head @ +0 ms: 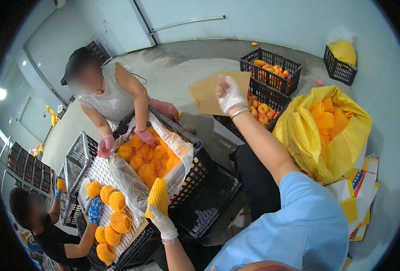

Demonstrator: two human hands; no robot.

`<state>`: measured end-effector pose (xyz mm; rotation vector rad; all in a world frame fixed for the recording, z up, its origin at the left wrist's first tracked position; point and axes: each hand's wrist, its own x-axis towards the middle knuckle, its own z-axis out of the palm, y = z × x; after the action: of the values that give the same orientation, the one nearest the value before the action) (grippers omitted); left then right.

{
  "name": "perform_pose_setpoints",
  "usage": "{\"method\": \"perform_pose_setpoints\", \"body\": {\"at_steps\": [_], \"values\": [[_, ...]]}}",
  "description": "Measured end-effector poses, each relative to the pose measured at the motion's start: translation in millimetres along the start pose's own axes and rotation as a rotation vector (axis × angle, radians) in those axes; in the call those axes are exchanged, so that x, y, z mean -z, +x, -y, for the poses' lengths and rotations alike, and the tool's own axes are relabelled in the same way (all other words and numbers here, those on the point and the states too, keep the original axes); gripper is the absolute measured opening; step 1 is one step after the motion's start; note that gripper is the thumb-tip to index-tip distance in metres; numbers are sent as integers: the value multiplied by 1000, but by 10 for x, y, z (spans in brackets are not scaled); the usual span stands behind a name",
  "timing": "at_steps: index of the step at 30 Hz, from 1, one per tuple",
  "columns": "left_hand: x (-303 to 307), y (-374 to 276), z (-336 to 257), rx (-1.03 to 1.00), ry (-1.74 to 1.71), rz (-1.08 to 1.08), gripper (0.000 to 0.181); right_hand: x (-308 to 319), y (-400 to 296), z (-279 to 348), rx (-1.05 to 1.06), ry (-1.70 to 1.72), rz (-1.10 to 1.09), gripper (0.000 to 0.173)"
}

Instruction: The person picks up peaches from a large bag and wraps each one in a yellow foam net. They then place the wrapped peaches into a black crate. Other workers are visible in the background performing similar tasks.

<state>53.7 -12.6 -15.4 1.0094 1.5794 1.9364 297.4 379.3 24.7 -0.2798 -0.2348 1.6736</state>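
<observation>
My left hand (162,223), in a thin whitish glove, grips a yellow foam net sleeve (158,195). The sleeve is upright and narrow; whether a fruit is inside is hidden. My right hand (231,96), gloved the same way, is stretched out in front of a brown cardboard sheet (208,101). Its fingers are curled, and I cannot tell if they hold the sheet. Partly behind that sheet is a black crate of peaches (263,109). Close beyond my left hand, sleeved fruit (147,169) fills a crate lined with clear plastic film (183,154).
Sleeved fruit (112,234) lies on a white padded surface (100,169). Two co-workers (113,81) (56,242) work there, one with pink gloves, one with blue. A yellow sack (294,135) of foam sleeves is at right. Another peach crate (271,76) stands behind.
</observation>
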Motion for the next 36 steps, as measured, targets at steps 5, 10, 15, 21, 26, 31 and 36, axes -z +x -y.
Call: {"method": "perform_pose_setpoints", "body": {"at_steps": [5, 10, 15, 21, 26, 31, 36], "values": [[-77, -39, -155, 10, -109, 73, 70, -648, -1233, -644, -132, -640, 802, 36], [-25, 30, 9, 137, -302, 66, 74, -468, -2132, -1164, -115, -1263, 1274, 63], [156, 18, 69, 162, -307, 163, 72, -195, -2450, -1152, -82, -1319, 1112, 59], [108, -87, -110, 148, -105, 557, 64, -158, -2800, -153, 231, -1529, 721, 37], [-111, -39, -370, 105, -125, 499, 54, -671, -3041, 1259, 1250, -1626, 42, 35], [-29, -77, -426, 114, -138, 391, 48, -145, -2395, 2888, 1457, -2571, -584, 33], [-39, -58, -469, 144, -115, 469, 40, 2048, -1930, 4109, 454, -3175, -222, 35]]}}
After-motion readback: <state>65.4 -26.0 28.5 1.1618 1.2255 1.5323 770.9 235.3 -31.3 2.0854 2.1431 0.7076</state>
